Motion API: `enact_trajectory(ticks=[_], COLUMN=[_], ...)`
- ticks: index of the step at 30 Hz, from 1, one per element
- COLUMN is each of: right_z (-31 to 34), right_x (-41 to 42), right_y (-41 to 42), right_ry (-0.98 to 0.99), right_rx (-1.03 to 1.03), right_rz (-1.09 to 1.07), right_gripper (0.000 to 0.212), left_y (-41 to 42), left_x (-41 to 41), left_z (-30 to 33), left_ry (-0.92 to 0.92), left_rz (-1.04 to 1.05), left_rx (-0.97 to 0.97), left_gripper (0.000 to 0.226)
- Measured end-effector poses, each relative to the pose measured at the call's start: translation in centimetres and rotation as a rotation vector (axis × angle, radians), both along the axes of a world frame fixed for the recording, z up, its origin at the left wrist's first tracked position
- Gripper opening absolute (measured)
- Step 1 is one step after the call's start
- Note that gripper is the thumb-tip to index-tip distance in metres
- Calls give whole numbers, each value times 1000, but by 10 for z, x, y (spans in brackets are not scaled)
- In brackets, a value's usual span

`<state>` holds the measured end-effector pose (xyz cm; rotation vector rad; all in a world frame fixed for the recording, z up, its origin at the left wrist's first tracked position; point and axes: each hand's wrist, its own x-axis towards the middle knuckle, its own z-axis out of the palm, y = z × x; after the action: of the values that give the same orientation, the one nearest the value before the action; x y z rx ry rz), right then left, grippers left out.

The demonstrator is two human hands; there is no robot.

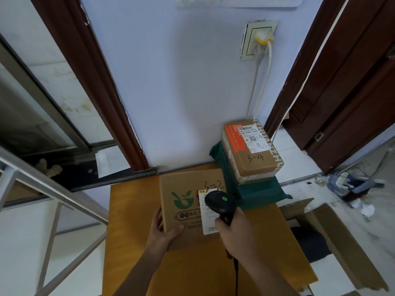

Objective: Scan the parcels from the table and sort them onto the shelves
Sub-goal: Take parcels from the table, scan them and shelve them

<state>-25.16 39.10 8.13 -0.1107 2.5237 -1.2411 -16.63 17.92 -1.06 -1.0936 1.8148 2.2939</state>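
Brown cardboard fills the middle of the view: a flat parcel (188, 208) printed with a green leaf logo and hand-marked "3-2" lies on a small yellow-topped table (132, 231) against a pale blue wall. The left hand (163, 230) grips the parcel's near left corner, thumb curled over the top face and the other fingers tucked out of sight beneath the edge. The right hand (232, 233) is wrapped round the handle of a black barcode scanner (221, 205), its fingers curled tight. The scanner head hovers over the parcel's white shipping label (208, 218), a green light glowing on top, and its cable trails back toward the person.

Behind, at the table's far right corner, a second box (252, 152) marked "3-4" sits on a dark green mailer bag (256, 193). A grey metal shelf frame (51, 189) stands to the left, and an open carton (333, 236) rests on the floor to the right.

Scanning appears to be under way. The scanner head covers much of the label, so a misread seems possible if the barcode is outside its aim. The one-corner grip could let the parcel tip when lifted, and the trailing cable might snag the table edge during the turn to the shelves.
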Motion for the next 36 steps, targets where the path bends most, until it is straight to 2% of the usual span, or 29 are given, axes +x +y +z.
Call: enact_trajectory(ticks=[7,18,30,36], right_z=[-2,7,19,36], right_x=[7,23,43,63], right_y=[1,-1,-7,-20], right_ry=[-71,-71,-109,-95], right_rx=[-4,-104,-131,-99], right_rz=[-5,-31,-72,-51], right_gripper=[14,15,26,15], left_y=[3,-1,-18,-33], left_x=[5,8,25,43], left_z=[2,8,11,15], left_ry=[22,60,97,110], left_rz=[-5,-19,6,-2], left_rx=[-20,-104,-98,-103], left_gripper=[139,132,135,132])
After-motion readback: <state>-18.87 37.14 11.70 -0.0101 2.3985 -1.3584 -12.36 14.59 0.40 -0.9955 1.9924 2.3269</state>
